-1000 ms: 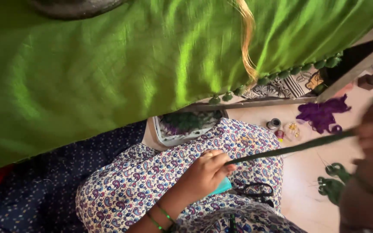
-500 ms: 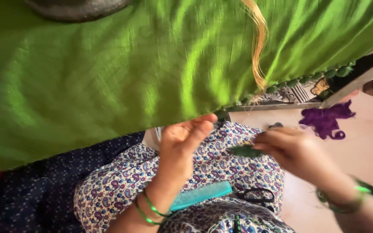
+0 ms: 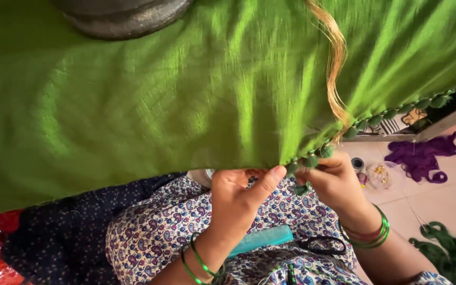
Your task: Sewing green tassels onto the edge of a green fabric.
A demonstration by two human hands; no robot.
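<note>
Pale floor tiles [image 3: 439,203] show at the right, strewn with purple yarn [image 3: 420,158] and green yarn [image 3: 449,253]. Across the top hangs a green silk cloth [image 3: 186,105], its lower edge trimmed with small green tassel knots [image 3: 376,122]. The left hand [image 3: 238,198] pinches that edge with thumb and fingers together; the right hand [image 3: 333,182] is closed on a knot beside it. Such cloth looks light, limp and slippery, so it is best held at the firmer knotted hem. A teal comb [image 3: 262,240] and black scissors [image 3: 320,244] lie on the lap.
</note>
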